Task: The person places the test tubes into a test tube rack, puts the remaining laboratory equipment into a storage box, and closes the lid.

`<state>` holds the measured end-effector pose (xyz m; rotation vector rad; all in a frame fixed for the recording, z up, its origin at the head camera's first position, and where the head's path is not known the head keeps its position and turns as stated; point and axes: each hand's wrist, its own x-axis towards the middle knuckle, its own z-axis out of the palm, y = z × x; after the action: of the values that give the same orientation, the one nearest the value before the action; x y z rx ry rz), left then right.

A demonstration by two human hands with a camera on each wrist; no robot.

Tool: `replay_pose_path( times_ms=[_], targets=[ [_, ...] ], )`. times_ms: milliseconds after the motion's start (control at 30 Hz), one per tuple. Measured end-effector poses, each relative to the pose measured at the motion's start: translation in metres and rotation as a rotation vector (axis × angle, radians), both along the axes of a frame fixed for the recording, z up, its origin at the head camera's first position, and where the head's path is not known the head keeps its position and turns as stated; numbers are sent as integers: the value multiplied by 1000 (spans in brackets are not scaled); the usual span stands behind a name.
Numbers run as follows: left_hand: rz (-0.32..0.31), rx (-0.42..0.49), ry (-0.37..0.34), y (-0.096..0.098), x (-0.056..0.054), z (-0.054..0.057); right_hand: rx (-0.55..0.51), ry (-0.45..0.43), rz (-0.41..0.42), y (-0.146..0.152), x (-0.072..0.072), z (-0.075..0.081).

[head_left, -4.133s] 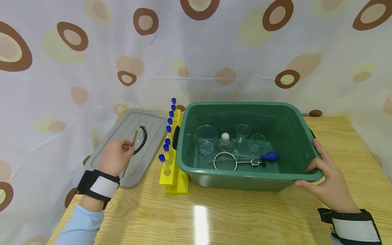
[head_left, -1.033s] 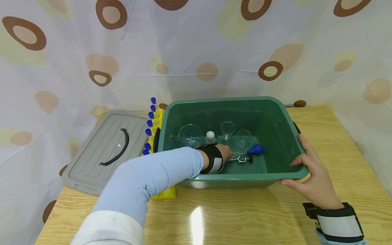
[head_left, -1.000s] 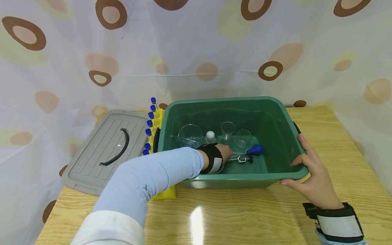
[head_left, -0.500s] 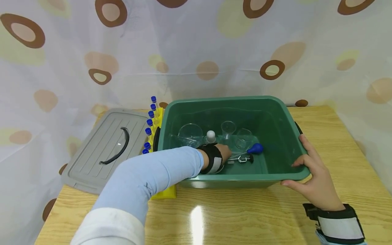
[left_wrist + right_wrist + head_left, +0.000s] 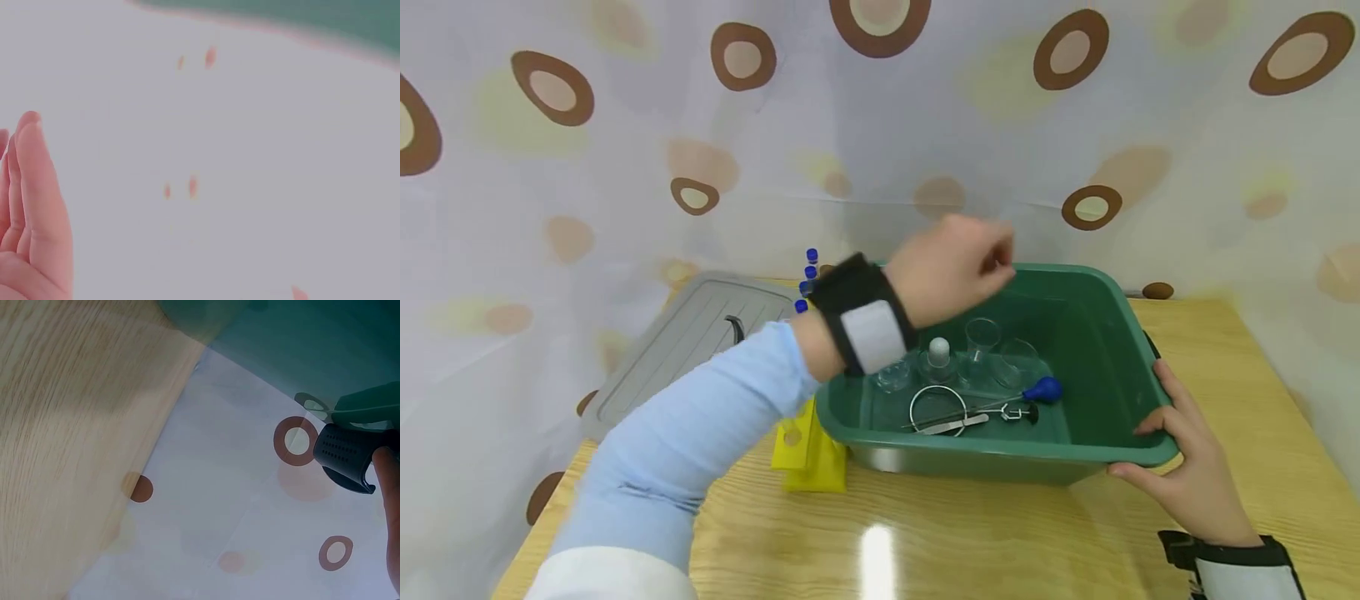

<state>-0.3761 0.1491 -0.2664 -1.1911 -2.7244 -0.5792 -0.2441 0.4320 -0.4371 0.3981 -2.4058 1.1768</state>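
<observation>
Raised above the green bin [image 5: 1000,454], my left hand [image 5: 951,271] holds nothing, its fingers loosely bent; the left wrist view shows the fingers [image 5: 44,200] apart from any object. My right hand [image 5: 1198,467] grips the bin's front right corner, fingers over the side rim and thumb against the front. Inside the bin, metal tweezers [image 5: 955,426] lie across a ring clamp [image 5: 1015,412], beside a dropper with a blue bulb [image 5: 1043,389]. Behind them stand a glass lamp with a white cap [image 5: 938,348], a conical glass [image 5: 982,335] and a beaker [image 5: 892,377].
A grey lid [image 5: 700,333] with a black handle lies left of the bin. Between them stands a yellow rack [image 5: 816,467] of blue-capped tubes, partly hidden by my left arm. Another glass vessel [image 5: 1021,365] sits in the bin. A patterned cloth [image 5: 775,150] hangs behind the table.
My left hand held a thin tool over the lid, then reached down into the bin; now it has risen out without it. Tweezers now lie in the bin. My right hand keeps its grip.
</observation>
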Motion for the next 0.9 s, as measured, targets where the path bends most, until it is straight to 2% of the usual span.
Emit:
replay_pose_path(
  times_ms=[33,100,167,200,267,333,400,500,567,600,700,900],
  targets=[
    [42,108,32,-17,2,12,8,-1,-4,3,-1,-1],
    [149,285,90,-54,3,23,20,-2,-11,8,-5,-3],
    [296,374,104,-92,3,17,26,-5,-18,12,-9,-4],
    [372,380,90,-109,2,8,28,-4,-26,15,-10,-4],
    [498,363,40,-138,-1,-22,31,1,-39,20,-12,-3],
    [607,292,-30,-160,-2,-63,36,3,-50,24,-13,-1],
    [681,191,-110,-175,-1,-108,46,5,-56,28,-15,0],
    [737,26,-235,-186,8,-167,62,-5,-61,31,-12,0],
    [742,-82,-285,-189,14,-195,75,-10,-65,32,-12,0],
    [742,-118,-298,-189,16,-205,81,-11,-65,32,-12,0],
    [741,-187,-272,-188,20,-224,94,-15,-65,32,-12,1],
    [739,-241,-132,-183,19,-238,86,-21,-52,33,-15,1]
  ],
)
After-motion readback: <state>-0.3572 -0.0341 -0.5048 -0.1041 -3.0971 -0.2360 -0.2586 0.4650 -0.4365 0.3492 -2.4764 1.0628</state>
